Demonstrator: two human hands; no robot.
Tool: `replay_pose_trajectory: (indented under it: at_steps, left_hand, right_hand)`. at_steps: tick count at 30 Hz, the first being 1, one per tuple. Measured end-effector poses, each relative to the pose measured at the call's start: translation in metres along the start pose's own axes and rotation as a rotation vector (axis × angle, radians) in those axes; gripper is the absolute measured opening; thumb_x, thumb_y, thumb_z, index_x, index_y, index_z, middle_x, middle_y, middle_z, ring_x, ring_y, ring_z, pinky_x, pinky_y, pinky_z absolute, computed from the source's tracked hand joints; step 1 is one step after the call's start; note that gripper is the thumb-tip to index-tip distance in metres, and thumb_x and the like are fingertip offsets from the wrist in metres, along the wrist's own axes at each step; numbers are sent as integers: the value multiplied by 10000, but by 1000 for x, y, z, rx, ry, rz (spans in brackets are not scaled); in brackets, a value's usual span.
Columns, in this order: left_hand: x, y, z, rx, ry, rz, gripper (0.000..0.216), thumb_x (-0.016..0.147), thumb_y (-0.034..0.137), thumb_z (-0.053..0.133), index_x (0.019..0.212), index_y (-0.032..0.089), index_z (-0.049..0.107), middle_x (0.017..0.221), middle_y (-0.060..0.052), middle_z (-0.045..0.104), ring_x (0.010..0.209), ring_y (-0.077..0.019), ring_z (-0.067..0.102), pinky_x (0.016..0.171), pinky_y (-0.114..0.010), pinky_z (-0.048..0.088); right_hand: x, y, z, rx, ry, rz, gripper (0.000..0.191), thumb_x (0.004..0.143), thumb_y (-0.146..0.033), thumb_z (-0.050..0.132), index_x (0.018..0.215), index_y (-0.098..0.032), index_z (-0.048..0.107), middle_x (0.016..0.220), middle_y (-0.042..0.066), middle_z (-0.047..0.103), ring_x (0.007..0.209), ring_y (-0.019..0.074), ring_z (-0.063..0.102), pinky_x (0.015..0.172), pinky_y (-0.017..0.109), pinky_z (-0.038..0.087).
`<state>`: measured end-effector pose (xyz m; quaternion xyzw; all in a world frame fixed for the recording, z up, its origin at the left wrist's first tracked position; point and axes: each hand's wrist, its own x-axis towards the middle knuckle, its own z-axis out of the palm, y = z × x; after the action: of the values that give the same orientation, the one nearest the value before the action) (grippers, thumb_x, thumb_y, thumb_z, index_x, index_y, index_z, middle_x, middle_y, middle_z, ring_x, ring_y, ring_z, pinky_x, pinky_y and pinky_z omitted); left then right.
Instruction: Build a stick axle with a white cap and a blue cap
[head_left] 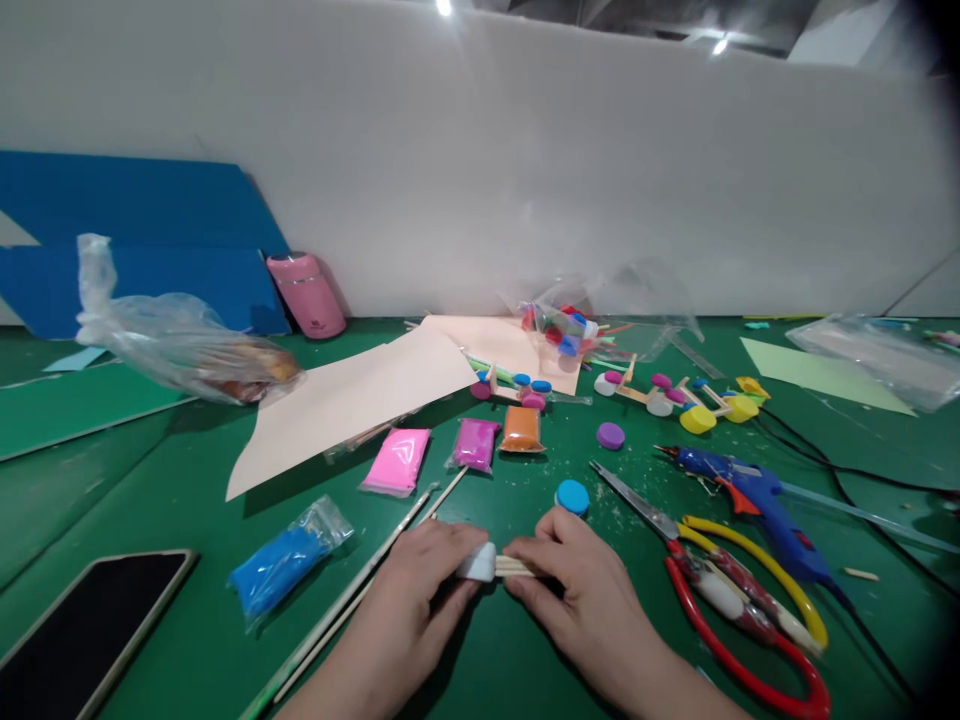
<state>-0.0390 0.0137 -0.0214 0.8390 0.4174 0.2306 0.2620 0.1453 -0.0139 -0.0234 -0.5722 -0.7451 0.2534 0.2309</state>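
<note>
My left hand (435,575) pinches a small white rounded piece (478,563), seen edge-on; I cannot tell if it is a cap or clay. My right hand (562,570) grips a short bundle of pale wooden sticks (514,567) between thumb and fingers. The sticks point at the white piece and come close to it; whether they touch is unclear. Just beyond the right hand lies a blue disc (572,496), with a purple disc (610,435) farther back. Long thin sticks (352,590) run beside my left hand.
Scissors (697,560) and a blue glue gun (750,490) with its cord lie right. Pink (397,461), purple (475,444), orange (522,430) and blue (285,560) clay packets lie ahead and left. A phone (90,640) is at left. Small stick-and-disc models (645,395) stand behind.
</note>
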Motion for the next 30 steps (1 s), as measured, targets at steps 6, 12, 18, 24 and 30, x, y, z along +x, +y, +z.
replay_pose_trajectory:
  at_steps: [6, 12, 18, 24, 30]
  left_hand:
    - [0, 2, -1, 11, -16, -15, 247, 794, 159, 489, 1017, 222, 577, 989, -47, 643, 915, -193, 564, 834, -335, 442]
    - [1, 3, -4, 24, -42, -3, 248, 797, 156, 485, 1020, 204, 580, 992, -59, 647, 915, -197, 566, 825, -333, 447]
    - [0, 2, -3, 26, -37, 8, 248, 798, 156, 483, 1021, 209, 579, 993, -56, 644, 917, -194, 566, 818, -321, 448]
    - [-1, 0, -1, 34, -31, 0, 248, 799, 163, 487, 1027, 201, 578, 1008, -59, 641, 931, -197, 560, 841, -338, 435]
    - [-1, -1, -1, 30, -34, 8, 250, 806, 167, 477, 1034, 203, 572, 1011, -56, 637, 932, -194, 555, 833, -339, 437]
  right_hand:
    - [-1, 0, -1, 0, 0, -5, 146, 822, -261, 516, 903, -282, 635, 759, -5, 468, 750, 151, 481, 631, 259, 360]
    - [0, -1, -2, -7, -10, -13, 156, 828, -255, 504, 903, -272, 640, 760, 2, 465, 744, 151, 484, 622, 258, 361]
    - [0, -1, -2, -14, -9, -11, 140, 827, -249, 508, 879, -259, 637, 754, 0, 461, 742, 149, 480, 618, 252, 356]
    - [-1, -1, -2, -8, -3, -15, 149, 837, -267, 495, 878, -260, 638, 752, -4, 445, 741, 144, 472, 618, 251, 349]
    - [-2, -1, -2, -1, -2, -12, 146, 833, -274, 501, 886, -268, 637, 757, -4, 448, 750, 149, 471, 621, 254, 346]
